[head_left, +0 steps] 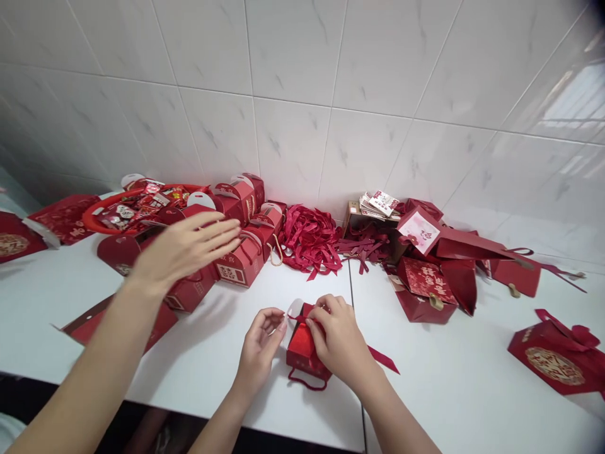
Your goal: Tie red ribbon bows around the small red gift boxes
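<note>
Below the heap of red ribbons (312,239), on the near part of the white desk (425,384), a small red box (302,345) stands between the person's two hands. The left hand (259,353) is at its left side, fingers curled, with thumb and forefinger almost meeting beside a white rounded flap (293,310) and one end of a dark red ribbon (299,319); whether they grip either I cannot tell. The right hand (343,340) arches over the box's top and right side, its thumb and forefinger pinching the ribbon on top, the other fingers bent in close. A loose tail (385,360) shows past this hand, and a cord handle (309,386) hangs at the box's near side.

Left of the heap is a cluster of red gift boxes (240,260); farther left, a red basket (89,217) holds wrapped packets (125,211). A co-worker's hand (189,249), slightly blurred, reaches above those boxes with fingers extended. Right of the heap are a bundle of darker ribbons (366,244), a stack of cards (382,203) and an open red box (428,290). Far right of the heap, nearer the viewer, is a box with a bow (553,360).
</note>
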A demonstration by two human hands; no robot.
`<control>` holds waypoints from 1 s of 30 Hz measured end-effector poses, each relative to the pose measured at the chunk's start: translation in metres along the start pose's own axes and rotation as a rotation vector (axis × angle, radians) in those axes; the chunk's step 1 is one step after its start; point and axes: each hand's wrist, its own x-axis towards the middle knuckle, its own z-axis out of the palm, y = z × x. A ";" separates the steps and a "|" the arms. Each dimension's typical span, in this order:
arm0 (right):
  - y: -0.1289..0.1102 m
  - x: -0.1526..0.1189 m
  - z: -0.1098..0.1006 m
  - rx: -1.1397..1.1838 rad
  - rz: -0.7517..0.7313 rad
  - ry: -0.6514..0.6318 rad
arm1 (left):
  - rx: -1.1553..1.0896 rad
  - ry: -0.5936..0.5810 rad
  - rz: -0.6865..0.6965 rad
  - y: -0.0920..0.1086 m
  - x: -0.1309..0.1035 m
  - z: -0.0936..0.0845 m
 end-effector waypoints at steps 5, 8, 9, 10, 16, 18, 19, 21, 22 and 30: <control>0.002 -0.001 0.000 -0.024 0.036 -0.018 | -0.022 -0.002 0.007 -0.002 -0.001 0.000; 0.001 0.000 -0.001 -0.038 0.021 -0.023 | -0.055 -0.021 0.016 -0.004 -0.002 0.001; 0.000 0.001 -0.001 -0.046 0.018 -0.024 | -0.070 -0.028 0.021 -0.004 -0.002 0.002; -0.001 0.002 -0.001 -0.054 0.015 -0.025 | -0.085 -0.037 0.024 -0.005 -0.002 0.002; -0.007 0.005 0.001 -0.089 0.003 -0.026 | -0.082 -0.128 -0.010 0.000 0.004 0.002; -0.007 0.005 0.002 -0.088 0.005 -0.022 | -0.020 -0.150 0.016 0.002 0.007 0.003; -0.007 0.005 0.002 -0.080 0.006 -0.022 | 0.014 -0.154 0.032 0.002 0.008 0.003; -0.005 0.004 0.001 -0.045 0.007 -0.002 | 0.085 -0.159 0.039 0.000 0.012 0.002; -0.003 0.002 0.000 -0.019 0.007 0.028 | 0.143 -0.163 0.028 -0.002 0.014 -0.001; 0.036 -0.061 -0.021 0.362 0.297 0.157 | 1.032 0.134 -0.242 -0.021 0.025 -0.066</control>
